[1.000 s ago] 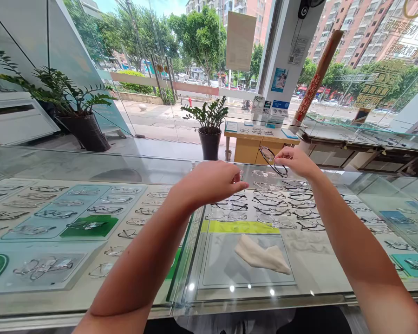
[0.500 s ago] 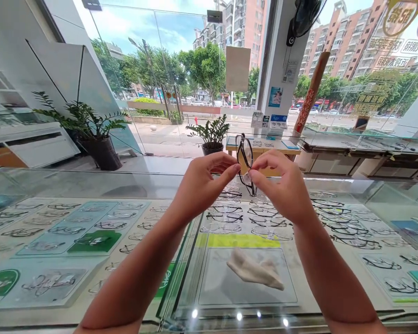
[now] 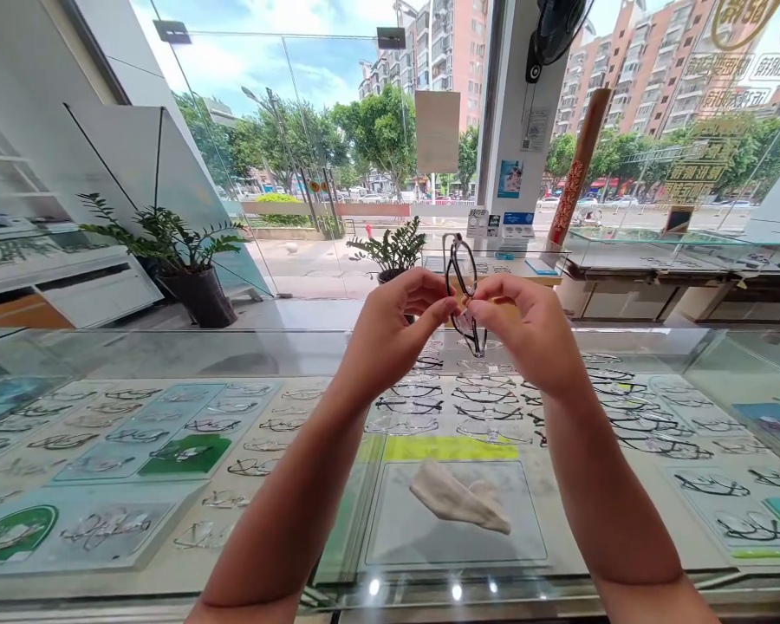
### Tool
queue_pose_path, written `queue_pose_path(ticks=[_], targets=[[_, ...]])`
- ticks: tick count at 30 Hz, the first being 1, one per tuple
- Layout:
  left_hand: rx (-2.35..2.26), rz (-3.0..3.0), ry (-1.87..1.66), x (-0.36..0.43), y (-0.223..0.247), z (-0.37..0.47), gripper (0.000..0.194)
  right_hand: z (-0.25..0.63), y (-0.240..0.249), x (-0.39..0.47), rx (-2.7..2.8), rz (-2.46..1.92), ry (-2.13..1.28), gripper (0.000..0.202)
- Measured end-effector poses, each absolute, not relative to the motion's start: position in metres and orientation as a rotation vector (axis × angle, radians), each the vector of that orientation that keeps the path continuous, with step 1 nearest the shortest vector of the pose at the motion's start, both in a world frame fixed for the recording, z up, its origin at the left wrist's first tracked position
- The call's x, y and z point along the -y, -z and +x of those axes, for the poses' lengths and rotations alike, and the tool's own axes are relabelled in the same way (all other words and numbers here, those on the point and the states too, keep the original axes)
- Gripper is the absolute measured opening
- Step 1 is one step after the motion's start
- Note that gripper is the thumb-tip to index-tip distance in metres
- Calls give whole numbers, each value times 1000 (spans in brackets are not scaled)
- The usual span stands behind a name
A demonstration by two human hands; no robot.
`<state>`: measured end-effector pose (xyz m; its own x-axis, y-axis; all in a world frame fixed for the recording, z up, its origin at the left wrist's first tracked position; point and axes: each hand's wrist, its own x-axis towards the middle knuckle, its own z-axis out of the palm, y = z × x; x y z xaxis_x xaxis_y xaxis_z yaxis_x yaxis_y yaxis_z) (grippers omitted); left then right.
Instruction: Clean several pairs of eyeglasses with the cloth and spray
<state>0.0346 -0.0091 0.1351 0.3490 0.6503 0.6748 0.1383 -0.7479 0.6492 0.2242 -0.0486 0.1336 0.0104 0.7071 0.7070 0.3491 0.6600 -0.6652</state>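
I see a pair of glasses (image 3: 465, 274) with thin, shiny, dark rims and clear, rounded lenses, tipped on its side so one lens sits above the other. It is up in the air between my left hand (image 3: 399, 325) and my right hand (image 3: 529, 325). Each hand is nearly closed, with thumb and fingers pinching the frame from its own side. Below is a smooth, flat glass counter (image 3: 299, 348) showing rows of thin spectacles (image 3: 487, 394). A soft, crumpled cream cloth (image 3: 458, 498) lies near the front, close to a bright yellow strip (image 3: 451, 448). Past the counter, I see a leafy plant (image 3: 175, 238) and green trees (image 3: 380, 130) outside.
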Motion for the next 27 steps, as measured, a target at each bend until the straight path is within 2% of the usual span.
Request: queue_pose_path(ticks=[4,13,21,27], targets=[[-764,2195,-1459,13,-127,26,18,224,-131,43,1671,-910,-395,9],[-778,2212,-1282,-13,-122,-3,22,213,-120,30,1711,-984,-421,8],[-816,2184,-1403,-23,-117,0,11,213,-117,23,1676,-1065,-329,8],[-941,2276,-1537,-40,-111,-8,19,222,-121,26,1699,-1157,-193,12]])
